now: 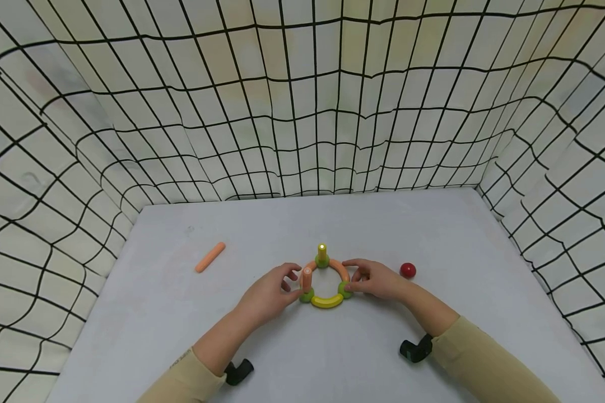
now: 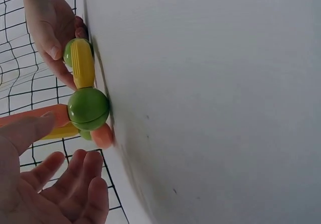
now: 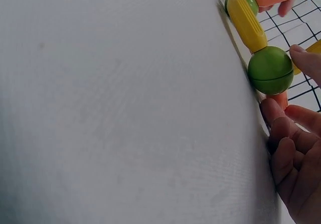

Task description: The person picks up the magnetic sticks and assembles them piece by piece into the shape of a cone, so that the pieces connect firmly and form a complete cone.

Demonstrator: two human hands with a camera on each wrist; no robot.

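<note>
A ring of toy building pieces lies on the table, with green balls joining a yellow curved stick [image 1: 326,302] and orange curved sticks [image 1: 340,269]. A straight orange stick [image 1: 307,280] stands on the left green ball [image 2: 89,108], and a yellow stick [image 1: 322,252] rises from the far ball. My left hand [image 1: 272,292] touches the upright orange stick near its base with the thumb; its other fingers are spread loosely apart from the ring. On the other side, my right hand [image 1: 378,278] holds the ring, thumb at the right green ball [image 3: 271,70] and fingers against the orange curved stick.
A loose orange stick [image 1: 210,257] lies to the left on the white table [image 1: 262,224]. Right of the ring, beyond my right wrist, sits a red ball [image 1: 408,270]. Black netting [image 1: 302,117] over pale walls encloses the table's back and sides.
</note>
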